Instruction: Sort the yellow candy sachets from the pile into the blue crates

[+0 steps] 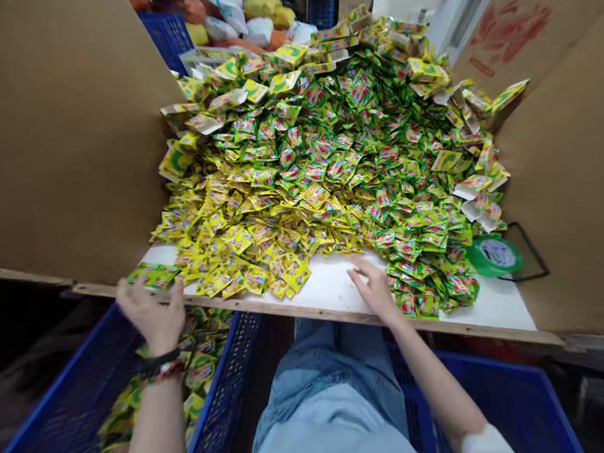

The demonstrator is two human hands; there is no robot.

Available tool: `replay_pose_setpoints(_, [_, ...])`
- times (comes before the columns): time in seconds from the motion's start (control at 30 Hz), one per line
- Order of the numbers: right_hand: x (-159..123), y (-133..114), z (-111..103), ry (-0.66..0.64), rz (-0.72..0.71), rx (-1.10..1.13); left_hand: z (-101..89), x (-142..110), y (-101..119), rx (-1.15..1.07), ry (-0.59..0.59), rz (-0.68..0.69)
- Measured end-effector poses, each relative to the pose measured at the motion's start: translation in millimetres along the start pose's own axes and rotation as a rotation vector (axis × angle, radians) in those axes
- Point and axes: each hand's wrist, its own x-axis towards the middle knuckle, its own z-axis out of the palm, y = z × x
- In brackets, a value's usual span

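Observation:
A large heap of small green and yellow sachets (304, 166) covers most of the white tabletop (329, 288). At the table's front edge, my left hand (150, 317) has its fingertips on a green and yellow strip of sachets (152, 275), which it appears to hold. My right hand (374, 288) rests on the bare white surface, its curled fingers close to the heap's front edge. It holds nothing.
Brown cardboard walls (70, 129) (569, 165) flank the heap. A green tape roll (494, 256) lies at right. Below the edge stand blue plastic crates, the left one (225, 377) holding sachets. Filled bags (261, 8) are piled beyond the heap.

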Motion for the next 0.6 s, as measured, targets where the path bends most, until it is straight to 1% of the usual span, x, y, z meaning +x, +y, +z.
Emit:
replay_pose_setpoints(0.03, [32, 2, -6, 0.042, -0.03, -0.009, 11.0, 19, 6, 0.0, -0.106, -0.056])
replay_pose_setpoints(0.1, [93, 2, -11, 0.079, -0.089, -0.047, 32.0, 55, 16, -0.006, -0.284, -0.154])
replay_pose_setpoints(0.13, [120, 1, -8, 0.051, -0.121, -0.067, 41.8, 71, 21, -0.011, -0.36, -0.2])
replay_pose_setpoints(0.17, [144, -2, -1, -0.007, -0.158, -0.09, 50.9, 85, 24, -0.017, -0.431, -0.258])
replay_pose_setpoints(0.2, [164, -7, 8, -0.099, -0.202, -0.124, 59.4, 96, 27, -0.026, -0.482, -0.299])
replay_pose_setpoints(0.23, [179, -12, 20, -0.189, -0.233, -0.179, 67.0, 105, 30, -0.036, -0.517, -0.316])
replay_pose_setpoints(0.27, [190, -17, 34, -0.252, -0.245, -0.252, 73.9, 110, 32, -0.048, -0.538, -0.314])
replay_pose_setpoints(0.33, [196, -24, 58, -0.312, -0.25, -0.387, 84.5, 112, 39, -0.074, -0.565, -0.287])
replay_pose_setpoints(0.4, [185, -27, 74, -0.327, -0.254, -0.459, 90.7, 105, 46, -0.088, -0.577, -0.274])
replay_pose_setpoints(0.5, [152, -26, 83, -0.351, -0.272, -0.464, 92.5, 85, 58, -0.091, -0.556, -0.262])
replay_pose_setpoints(0.6, [116, -28, 83, -0.435, -0.278, -0.445, 91.2, 62, 69, -0.099, -0.542, -0.16])
